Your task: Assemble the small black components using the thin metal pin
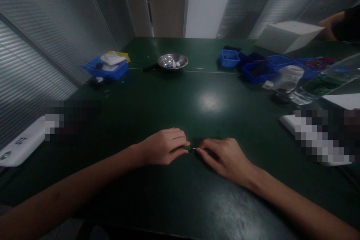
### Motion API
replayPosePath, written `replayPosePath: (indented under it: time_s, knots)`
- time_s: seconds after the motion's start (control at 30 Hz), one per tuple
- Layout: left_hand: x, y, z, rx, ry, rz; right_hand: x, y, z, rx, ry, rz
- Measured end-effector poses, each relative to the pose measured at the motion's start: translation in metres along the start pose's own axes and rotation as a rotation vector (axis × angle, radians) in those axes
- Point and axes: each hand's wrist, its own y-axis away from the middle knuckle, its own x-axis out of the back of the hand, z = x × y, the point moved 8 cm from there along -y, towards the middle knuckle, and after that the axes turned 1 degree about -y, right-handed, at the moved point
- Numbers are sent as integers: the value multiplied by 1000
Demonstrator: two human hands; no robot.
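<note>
Low over the near middle of the table, my left hand [165, 146] pinches a small green piece [187, 148] between thumb and fingers. Most of that piece is covered by the fingertips, and its kind cannot be made out. From its right end a thin silver pin [194, 149] bridges the short gap to the other hand. The fingertips of my right hand [223, 153] are closed on the pin's far end, thumb against index finger.
The dark green table [157, 101] holds a metal bowl [172, 62], a blue bin [105, 68] at left and several blue bins [254, 71] at right. A clear bottle [323, 82] lies tilted beside a plastic bag [289, 77]. Behind stands a white box [287, 35], near another person's arm [333, 22].
</note>
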Motion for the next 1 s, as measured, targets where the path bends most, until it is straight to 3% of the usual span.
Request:
replayPosePath:
  time_s: [0.2, 1.0]
  knots:
    - [-3, -3, -10, 106, 138, -42, -3, 0, -2, 6, 51, -9]
    - [-4, -3, -4, 31, 88, -34, -5, -3, 0, 14, 3, 16]
